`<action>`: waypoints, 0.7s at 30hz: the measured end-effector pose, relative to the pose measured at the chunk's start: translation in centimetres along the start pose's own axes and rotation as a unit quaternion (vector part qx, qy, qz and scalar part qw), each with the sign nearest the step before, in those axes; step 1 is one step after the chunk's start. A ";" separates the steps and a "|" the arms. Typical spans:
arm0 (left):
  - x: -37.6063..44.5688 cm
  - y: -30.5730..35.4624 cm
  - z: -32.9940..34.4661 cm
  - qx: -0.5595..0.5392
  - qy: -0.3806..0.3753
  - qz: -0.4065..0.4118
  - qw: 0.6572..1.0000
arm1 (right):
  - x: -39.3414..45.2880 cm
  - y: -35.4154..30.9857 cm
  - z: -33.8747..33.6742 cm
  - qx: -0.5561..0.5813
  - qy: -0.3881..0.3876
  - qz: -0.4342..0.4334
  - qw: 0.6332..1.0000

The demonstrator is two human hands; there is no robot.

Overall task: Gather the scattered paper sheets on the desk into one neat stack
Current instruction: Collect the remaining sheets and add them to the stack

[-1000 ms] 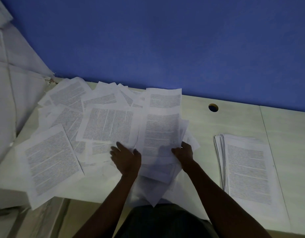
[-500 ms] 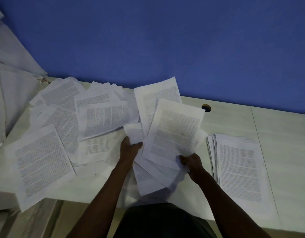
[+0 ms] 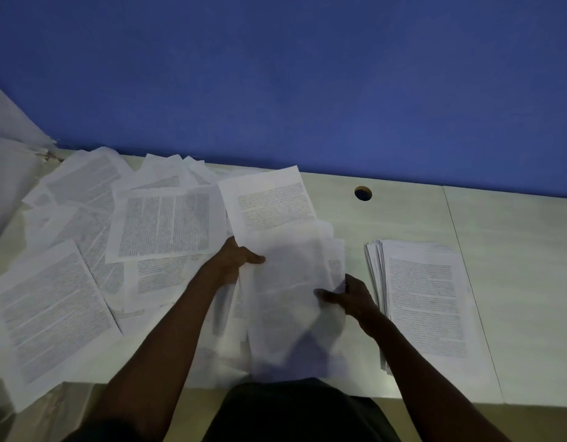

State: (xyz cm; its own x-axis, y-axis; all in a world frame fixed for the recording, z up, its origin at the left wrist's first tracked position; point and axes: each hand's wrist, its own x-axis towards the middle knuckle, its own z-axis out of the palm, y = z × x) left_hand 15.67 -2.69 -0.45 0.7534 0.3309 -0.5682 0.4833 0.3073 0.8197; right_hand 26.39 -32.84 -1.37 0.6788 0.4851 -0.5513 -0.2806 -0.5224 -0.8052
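Held sheets motion-blurred, print unreadable. Left hand fingers hid behind sheets, only thumb showed. Right hand fingertips partly lost in blur. Scattered sheets ran off left edge. Text on stack too small to read.

scattered sheets left on desk, stack right, held sheets between
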 end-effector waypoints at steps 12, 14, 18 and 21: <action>-3.2 -6.1 1.2 0.031 -0.107 -0.078 0.991 | -0.4 0.3 1.1 0.047 -0.105 0.066 0.991; -3.4 -7.2 0.7 0.004 -0.105 -0.092 0.990 | -0.8 1.0 1.1 0.057 -0.144 0.077 0.985; -3.1 -7.8 0.7 -0.083 -0.060 -0.107 0.989 | -0.4 0.5 1.6 0.122 -0.109 0.077 0.984; -2.9 -7.5 0.6 -0.266 0.047 -0.094 0.958 | -0.5 0.5 1.5 0.144 -0.086 0.123 0.978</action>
State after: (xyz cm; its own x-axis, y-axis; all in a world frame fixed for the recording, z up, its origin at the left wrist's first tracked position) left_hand 10.10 -6.45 -4.89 0.6202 0.2957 -0.7266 0.2922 0.7725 0.5638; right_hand 24.91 -32.26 -1.82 0.4505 0.4929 -0.7444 -0.6171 -0.4306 -0.6586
